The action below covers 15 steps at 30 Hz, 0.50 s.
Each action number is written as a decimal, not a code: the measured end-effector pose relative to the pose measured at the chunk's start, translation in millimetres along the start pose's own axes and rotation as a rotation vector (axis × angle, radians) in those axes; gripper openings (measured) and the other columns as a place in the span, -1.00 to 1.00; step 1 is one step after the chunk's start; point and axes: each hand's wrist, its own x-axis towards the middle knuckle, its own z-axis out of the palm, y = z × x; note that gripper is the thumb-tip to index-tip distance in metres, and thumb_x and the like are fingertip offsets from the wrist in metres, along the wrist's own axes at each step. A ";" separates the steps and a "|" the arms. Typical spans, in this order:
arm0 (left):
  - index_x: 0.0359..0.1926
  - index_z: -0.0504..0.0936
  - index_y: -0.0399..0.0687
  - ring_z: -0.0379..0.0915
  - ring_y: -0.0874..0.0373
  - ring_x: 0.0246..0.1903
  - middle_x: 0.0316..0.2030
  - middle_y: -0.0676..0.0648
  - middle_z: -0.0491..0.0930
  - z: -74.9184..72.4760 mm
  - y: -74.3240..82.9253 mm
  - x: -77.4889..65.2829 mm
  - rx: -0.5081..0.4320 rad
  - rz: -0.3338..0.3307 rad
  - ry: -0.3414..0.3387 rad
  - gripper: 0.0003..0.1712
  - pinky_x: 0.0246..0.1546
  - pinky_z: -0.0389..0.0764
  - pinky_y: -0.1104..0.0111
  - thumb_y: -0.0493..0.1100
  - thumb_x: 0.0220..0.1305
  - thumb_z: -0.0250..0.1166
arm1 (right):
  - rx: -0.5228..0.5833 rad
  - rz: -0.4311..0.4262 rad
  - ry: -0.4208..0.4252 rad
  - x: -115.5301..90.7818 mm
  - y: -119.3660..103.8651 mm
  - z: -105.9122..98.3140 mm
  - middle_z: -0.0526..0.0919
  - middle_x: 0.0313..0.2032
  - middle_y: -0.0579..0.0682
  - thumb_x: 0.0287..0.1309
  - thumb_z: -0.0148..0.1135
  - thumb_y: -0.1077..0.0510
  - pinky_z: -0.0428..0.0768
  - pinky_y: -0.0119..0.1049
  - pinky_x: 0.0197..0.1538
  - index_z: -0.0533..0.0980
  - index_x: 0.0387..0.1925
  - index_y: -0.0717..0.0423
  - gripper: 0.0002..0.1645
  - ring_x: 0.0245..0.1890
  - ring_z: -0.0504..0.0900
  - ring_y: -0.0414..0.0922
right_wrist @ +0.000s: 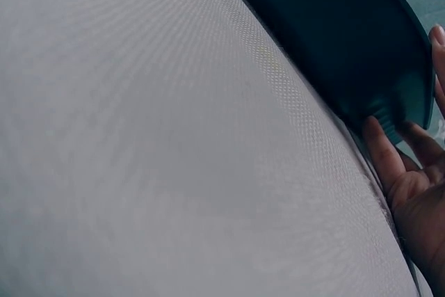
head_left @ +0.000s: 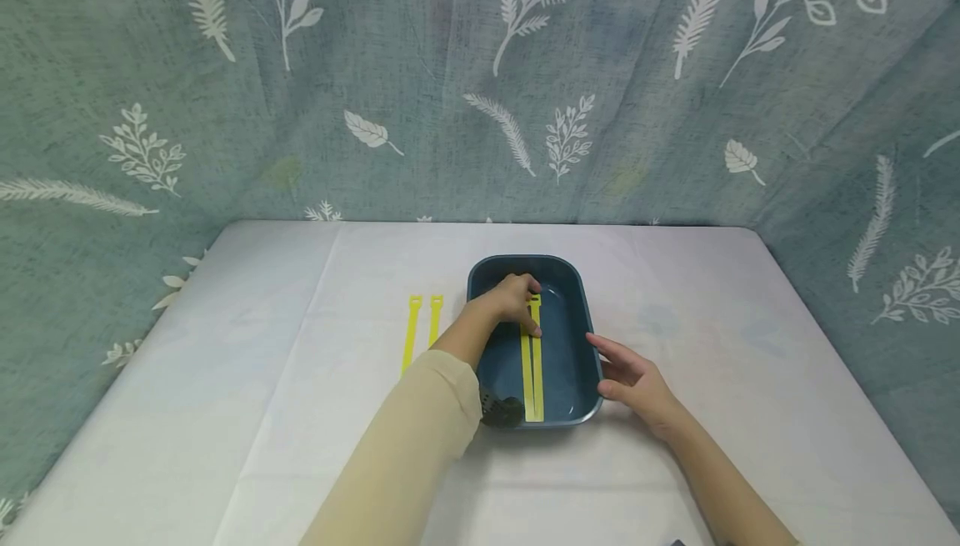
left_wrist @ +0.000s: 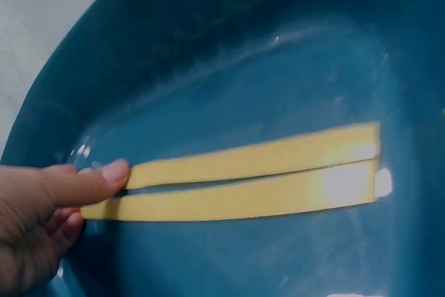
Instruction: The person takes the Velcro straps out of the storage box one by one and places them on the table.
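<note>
Inside a dark blue rectangular bin [head_left: 564, 363], two yellow cable straps [head_left: 536, 379] lie side by side lengthwise. My left hand [head_left: 513, 300] reaches over the bin's left wall to their far, slotted ends. In the left wrist view the left hand [left_wrist: 49, 206] pinches the strap ends, thumb on top and fingers beneath, while the straps [left_wrist: 257, 161] run along the bin floor. My right hand [head_left: 633, 379] is at the bin's right wall with its fingers extended. The right wrist view has the right hand's fingertips [right_wrist: 374, 129] against the bin's outer side [right_wrist: 334, 39].
Two more yellow straps [head_left: 412, 329] lie on the white tablecloth [head_left: 315, 413] left of the bin, partly hidden by the left arm. A dark perforated wrist mount [head_left: 501, 409] overlaps the bin's near left corner. A leaf-patterned green cloth [head_left: 450, 112] hangs behind the table.
</note>
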 end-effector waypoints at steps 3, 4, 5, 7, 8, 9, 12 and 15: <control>0.21 0.39 -0.14 0.36 -0.01 0.07 0.10 -0.20 0.37 2.9 1.0 -1.0 0.012 -0.015 0.022 -0.15 0.08 0.45 0.25 -0.20 -0.15 0.57 | 0.000 0.000 -0.002 -0.1 0.6 0.2 0.18 0.38 0.21 0.15 0.25 0.23 0.56 -0.28 0.04 0.27 0.35 0.09 -0.28 0.22 0.38 0.25; 0.21 0.39 -0.13 0.36 0.00 0.06 0.09 -0.19 0.37 3.6 1.7 -1.1 0.013 -0.021 0.030 -0.15 0.07 0.45 0.24 -0.19 -0.15 0.57 | -0.001 -0.003 -0.002 -0.1 0.4 0.2 0.18 0.38 0.21 0.15 0.25 0.23 0.55 -0.29 0.04 0.27 0.35 0.09 -0.28 0.22 0.39 0.23; 0.21 0.39 -0.13 0.35 0.00 0.06 0.09 -0.19 0.36 4.3 2.4 -1.2 0.009 -0.025 0.034 -0.15 0.06 0.44 0.24 -0.19 -0.15 0.57 | 0.000 -0.002 -0.001 -0.3 0.3 0.3 0.18 0.38 0.20 0.14 0.25 0.23 0.56 -0.29 0.04 0.27 0.35 0.08 -0.28 0.22 0.40 0.22; 0.21 0.40 -0.13 0.33 0.00 0.05 0.07 -0.18 0.36 5.3 4.5 -1.3 0.004 -0.026 0.040 -0.16 0.06 0.44 0.23 -0.19 -0.14 0.57 | 0.000 -0.007 -0.002 -0.5 -0.1 0.2 0.19 0.38 0.20 0.14 0.25 0.23 0.56 -0.30 0.04 0.28 0.34 0.08 -0.28 0.21 0.42 0.19; 0.21 0.40 -0.13 0.32 0.00 0.04 0.06 -0.18 0.36 5.6 5.7 -1.3 0.002 -0.028 0.041 -0.16 0.05 0.44 0.23 -0.19 -0.15 0.57 | 0.002 -0.013 -0.004 -0.6 -0.3 0.2 0.19 0.38 0.21 0.14 0.25 0.24 0.56 -0.29 0.04 0.27 0.34 0.09 -0.28 0.21 0.43 0.18; 0.21 0.40 -0.12 0.31 0.01 0.03 0.05 -0.17 0.36 5.9 6.7 -1.3 0.003 -0.026 0.040 -0.16 0.06 0.43 0.24 -0.19 -0.14 0.57 | 0.000 -0.017 -0.005 -0.7 -0.5 0.2 0.19 0.38 0.21 0.15 0.25 0.25 0.56 -0.29 0.03 0.27 0.34 0.09 -0.29 0.20 0.44 0.17; 0.21 0.41 -0.10 0.29 0.03 0.02 0.04 -0.15 0.35 7.8 8.9 0.0 0.022 -0.018 0.035 -0.17 0.06 0.42 0.24 -0.17 -0.13 0.56 | -0.001 -0.022 -0.009 -0.9 -0.8 -0.3 0.19 0.38 0.22 0.15 0.24 0.26 0.56 -0.29 0.03 0.27 0.34 0.11 -0.29 0.20 0.45 0.14; 0.21 0.42 -0.07 0.26 0.04 0.03 0.05 -0.13 0.34 9.6 9.9 2.0 0.043 -0.003 0.034 -0.19 0.07 0.41 0.22 -0.13 -0.11 0.55 | -0.003 -0.024 -0.008 -0.9 -1.0 -0.8 0.18 0.37 0.25 0.15 0.24 0.27 0.57 -0.30 0.01 0.27 0.34 0.13 -0.29 0.18 0.48 0.10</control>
